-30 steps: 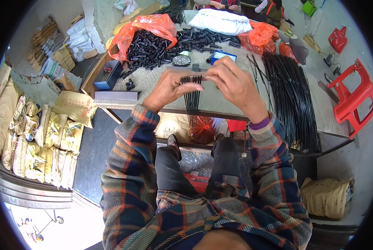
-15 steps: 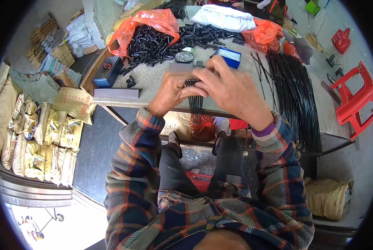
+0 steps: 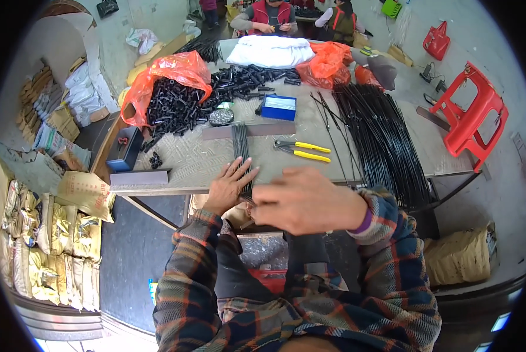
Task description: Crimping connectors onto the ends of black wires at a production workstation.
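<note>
A row of thin black rods (image 3: 240,139) lies side by side on the table near its front edge. My left hand (image 3: 231,186) is spread over the near part of these rods, fingers stretched out and pressing flat. Close by on the right, my right hand (image 3: 301,202) hovers at the table edge, slightly blurred, with its fingers curled in beside the rods' near ends. Whatever its fingertips pinch is hidden. The rods' far ends cross a flat grey strip (image 3: 269,129). Pliers with yellow handles (image 3: 311,151) lie to the right of the rods.
Behind are a blue box (image 3: 279,108), a round tin (image 3: 221,118) and a heap of black tubular parts (image 3: 175,102) in a red bag (image 3: 186,64). Long black rods (image 3: 380,144) cover the table's right side, near a red stool (image 3: 471,117). Another person (image 3: 266,20) works beyond.
My hands have come down from holding the rods up together. The left now lies spread on them; the right has drawn apart from it. The view has tilted up, and the pliers have come into sight.
</note>
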Demonstrator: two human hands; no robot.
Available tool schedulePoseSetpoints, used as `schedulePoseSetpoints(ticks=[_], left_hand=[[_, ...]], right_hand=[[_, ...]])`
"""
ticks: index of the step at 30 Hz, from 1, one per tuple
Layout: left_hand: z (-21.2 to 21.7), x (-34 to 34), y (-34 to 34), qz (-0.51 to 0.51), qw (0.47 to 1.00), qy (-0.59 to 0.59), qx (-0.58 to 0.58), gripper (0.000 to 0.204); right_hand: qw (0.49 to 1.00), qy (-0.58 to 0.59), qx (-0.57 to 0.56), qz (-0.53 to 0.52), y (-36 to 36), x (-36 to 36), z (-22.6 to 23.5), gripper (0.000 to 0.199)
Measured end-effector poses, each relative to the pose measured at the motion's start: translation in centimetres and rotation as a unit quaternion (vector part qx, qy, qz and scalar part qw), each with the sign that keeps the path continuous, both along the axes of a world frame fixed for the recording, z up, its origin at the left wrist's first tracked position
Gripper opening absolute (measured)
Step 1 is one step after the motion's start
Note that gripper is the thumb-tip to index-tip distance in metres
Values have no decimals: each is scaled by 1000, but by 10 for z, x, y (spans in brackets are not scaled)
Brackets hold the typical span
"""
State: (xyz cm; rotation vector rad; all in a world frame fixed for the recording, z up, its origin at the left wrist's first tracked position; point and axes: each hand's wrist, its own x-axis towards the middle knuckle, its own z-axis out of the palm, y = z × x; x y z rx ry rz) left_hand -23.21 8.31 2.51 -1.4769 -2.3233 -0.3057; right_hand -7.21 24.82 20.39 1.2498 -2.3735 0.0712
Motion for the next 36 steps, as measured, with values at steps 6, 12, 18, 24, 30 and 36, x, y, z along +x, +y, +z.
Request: schedulePoseSetpoints(ticks=[6, 12, 18, 24, 30, 36], left_hand=[[23, 63, 7, -72, 987, -50, 131, 55], [85, 86, -31, -59, 987, -9, 149, 43], [111, 39, -32, -125, 967, 132, -178, 45], [36, 114, 11, -244, 908, 80, -332, 28], [7, 136, 19, -258, 921, 59, -286, 23], [29, 157, -4, -339, 935, 59, -85, 15]], right_hand=[[991, -96, -75, 47, 58, 125, 42, 24], [912, -223, -334, 82, 123, 219, -14, 15], [763, -513, -344, -190, 58, 129, -230, 56], [723, -678, -122, -53, -23, 97, -414, 35], [644, -601, -470, -65, -25, 95, -348, 34], [717, -520, -461, -57, -24, 77, -283, 19]])
